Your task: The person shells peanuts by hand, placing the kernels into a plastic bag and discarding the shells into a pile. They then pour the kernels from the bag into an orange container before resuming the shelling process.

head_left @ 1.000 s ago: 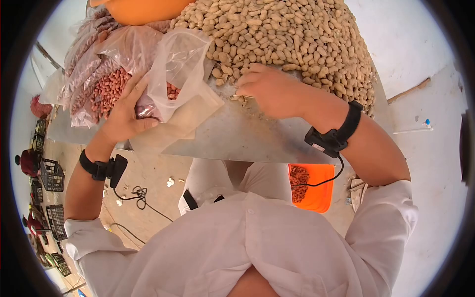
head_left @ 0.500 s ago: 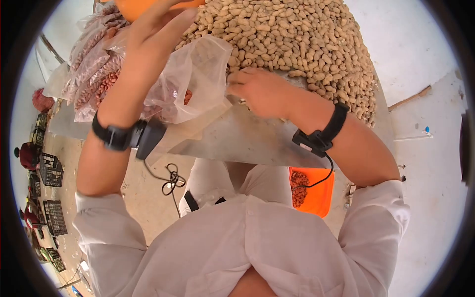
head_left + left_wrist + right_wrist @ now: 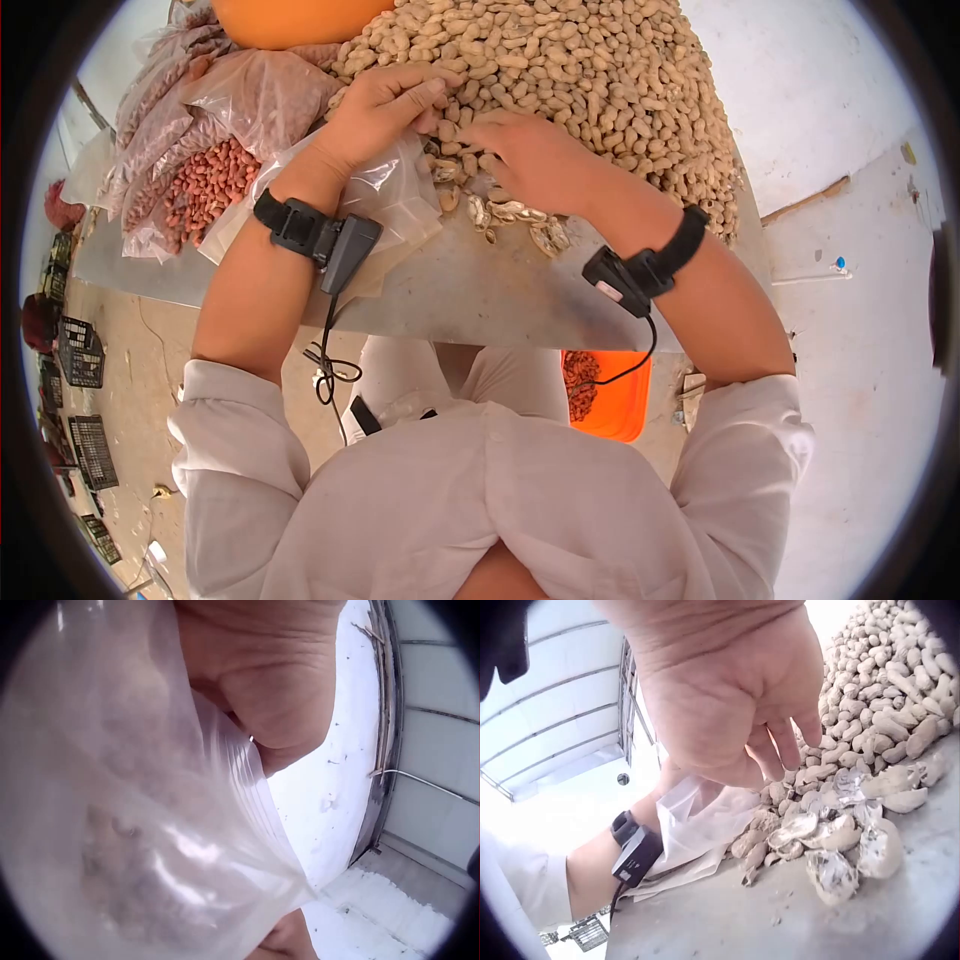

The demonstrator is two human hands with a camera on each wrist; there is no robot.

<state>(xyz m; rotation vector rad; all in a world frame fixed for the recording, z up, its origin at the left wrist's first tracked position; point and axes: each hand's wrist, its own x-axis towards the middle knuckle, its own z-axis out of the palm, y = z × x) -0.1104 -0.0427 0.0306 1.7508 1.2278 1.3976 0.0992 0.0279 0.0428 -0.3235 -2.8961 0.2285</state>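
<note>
In the head view, the left hand [image 3: 385, 112] is at the near-left edge of the heap of unshelled peanuts [image 3: 590, 75], thumb and fingers close together; whether they hold anything is unclear. A clear plastic bag [image 3: 400, 185] lies under its wrist and partly hides that hand in the left wrist view. The right hand [image 3: 540, 160] reaches over the same edge from the right, its fingers loosely bent and apart among the peanuts in the right wrist view. Split empty shells [image 3: 832, 874] lie on the metal tabletop [image 3: 470, 290] below the right hand.
Bags of reddish kernels [image 3: 265, 100] and loose red kernels [image 3: 215, 180] lie at the left, beside an orange container [image 3: 300, 22]. An orange tub [image 3: 625, 395] with reddish contents stands below the table edge. Black crates [image 3: 92, 450] stand on the floor at far left.
The left hand has gone from the red kernels, up past the orange container, to the heap beside the right hand. The right hand has shifted slightly, showing more split shells. The clear bag lies lower.
</note>
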